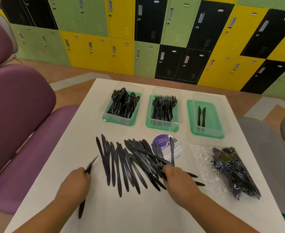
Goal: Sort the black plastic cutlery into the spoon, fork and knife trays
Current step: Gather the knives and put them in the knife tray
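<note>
A person's left hand (78, 179) grips a single knife (88, 169) while the right hand (173, 176) closes on knives at the edge of the loose knife pile (130, 162) spread between the two hands on the white surface (138, 212). Beyond the hands, the spoon tray (104, 117) and fork tray (148, 125) look full; the knife tray (193, 130) holds just two. Most knives appear unsorted, and a wrapped cutlery bundle (234, 172) lies right of the right hand.
</note>
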Tool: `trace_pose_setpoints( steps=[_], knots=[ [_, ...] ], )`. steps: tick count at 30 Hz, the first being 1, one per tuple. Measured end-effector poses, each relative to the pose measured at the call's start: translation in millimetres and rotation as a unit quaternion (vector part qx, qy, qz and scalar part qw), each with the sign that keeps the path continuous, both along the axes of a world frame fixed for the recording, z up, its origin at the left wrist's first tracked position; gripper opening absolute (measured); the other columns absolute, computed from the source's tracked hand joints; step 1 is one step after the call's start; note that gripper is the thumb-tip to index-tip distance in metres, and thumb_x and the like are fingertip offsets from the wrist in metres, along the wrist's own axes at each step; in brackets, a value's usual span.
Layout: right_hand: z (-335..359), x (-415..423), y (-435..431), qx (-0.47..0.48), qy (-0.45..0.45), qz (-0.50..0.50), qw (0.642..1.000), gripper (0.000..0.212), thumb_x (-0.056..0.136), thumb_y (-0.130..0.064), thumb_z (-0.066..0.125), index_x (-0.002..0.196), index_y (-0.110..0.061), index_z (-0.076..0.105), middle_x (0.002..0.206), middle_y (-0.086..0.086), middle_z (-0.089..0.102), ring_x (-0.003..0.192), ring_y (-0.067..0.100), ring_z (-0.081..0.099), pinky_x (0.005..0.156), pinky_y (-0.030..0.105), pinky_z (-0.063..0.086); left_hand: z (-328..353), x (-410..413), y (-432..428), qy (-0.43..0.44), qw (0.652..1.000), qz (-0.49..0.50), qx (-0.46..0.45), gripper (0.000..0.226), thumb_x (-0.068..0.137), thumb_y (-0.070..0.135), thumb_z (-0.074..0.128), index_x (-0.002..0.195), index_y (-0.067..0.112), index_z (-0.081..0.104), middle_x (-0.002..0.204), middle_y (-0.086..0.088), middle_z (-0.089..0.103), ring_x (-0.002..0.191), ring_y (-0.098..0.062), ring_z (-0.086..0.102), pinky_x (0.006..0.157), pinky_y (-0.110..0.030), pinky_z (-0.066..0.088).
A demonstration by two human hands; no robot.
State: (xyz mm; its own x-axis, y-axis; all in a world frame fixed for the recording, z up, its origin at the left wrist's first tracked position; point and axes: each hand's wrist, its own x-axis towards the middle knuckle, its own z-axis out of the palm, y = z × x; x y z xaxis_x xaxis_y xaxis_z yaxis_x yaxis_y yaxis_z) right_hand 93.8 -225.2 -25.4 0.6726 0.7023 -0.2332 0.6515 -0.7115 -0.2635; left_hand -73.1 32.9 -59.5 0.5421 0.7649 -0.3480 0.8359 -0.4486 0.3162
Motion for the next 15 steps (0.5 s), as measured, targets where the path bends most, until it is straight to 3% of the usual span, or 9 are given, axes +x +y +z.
trace_pose_setpoints(
  steps=[5, 8, 11, 13, 15],
  knots=[
    [10.1, 20.4, 12.3, 0.031, 0.029, -0.058, 0.997, 0.011, 0.1, -0.025, 0.04, 0.098, -0.015, 0.045, 0.082, -0.001, 0.049, 0.069, 0.016, 0.05, 0.056, 0.023, 0.034, 2.7, 21.7, 12.6, -0.052, 0.997, 0.047, -0.021, 0.024, 0.101, 0.017, 0.035, 0.104, -0.001, 0.05, 0.08, -0.012, 0.058, 0.065, -0.022, 0.053, 0.057, -0.032, 0.042],
    [12.3, 33.1, 26.7, 0.042, 0.075, -0.083, 0.993, 0.007, 0.101, -0.02, 0.04, 0.094, -0.018, 0.038, 0.075, -0.005, 0.043, 0.059, 0.008, 0.044, 0.048, 0.018, 0.026, 7.2, 46.7, 20.5, -0.13, 0.986, 0.095, -0.051, 0.031, 0.102, 0.021, 0.032, 0.114, 0.0, 0.052, 0.089, -0.013, 0.059, 0.071, -0.023, 0.052, 0.059, -0.031, 0.038],
    [10.5, 46.6, 45.7, 0.034, 0.082, -0.095, 0.992, 0.01, 0.097, -0.012, 0.045, 0.1, -0.019, 0.039, 0.096, 0.016, 0.057, 0.066, 0.017, 0.05, 0.047, 0.018, 0.025, 9.0, 70.1, 24.7, -0.169, 0.976, 0.119, -0.07, 0.043, 0.1, 0.04, 0.033, 0.1, 0.005, 0.057, 0.089, -0.013, 0.062, 0.073, -0.023, 0.053, 0.063, -0.034, 0.041],
    [7.6, 52.3, 59.9, 0.046, 0.093, -0.096, 0.99, 0.009, 0.096, -0.015, 0.048, 0.105, -0.018, 0.046, 0.091, 0.016, 0.059, 0.083, 0.029, 0.057, 0.06, 0.028, 0.045, 11.2, 80.7, 23.3, -0.148, 0.979, 0.124, -0.071, 0.056, 0.093, 0.059, 0.036, 0.09, 0.007, 0.056, 0.08, -0.009, 0.06, 0.068, -0.021, 0.053, 0.057, -0.032, 0.039],
    [5.2, 54.8, 71.1, 0.029, 0.094, -0.084, 0.992, 0.021, 0.093, -0.022, 0.056, 0.112, -0.016, 0.052, 0.093, 0.007, 0.064, 0.093, 0.028, 0.062, 0.089, 0.039, 0.049, 10.6, 88.5, 20.0, -0.125, 0.982, 0.125, -0.069, 0.057, 0.081, 0.066, 0.054, 0.092, 0.01, 0.052, 0.082, -0.005, 0.059, 0.072, -0.021, 0.056, 0.056, -0.03, 0.04]
  ],
)
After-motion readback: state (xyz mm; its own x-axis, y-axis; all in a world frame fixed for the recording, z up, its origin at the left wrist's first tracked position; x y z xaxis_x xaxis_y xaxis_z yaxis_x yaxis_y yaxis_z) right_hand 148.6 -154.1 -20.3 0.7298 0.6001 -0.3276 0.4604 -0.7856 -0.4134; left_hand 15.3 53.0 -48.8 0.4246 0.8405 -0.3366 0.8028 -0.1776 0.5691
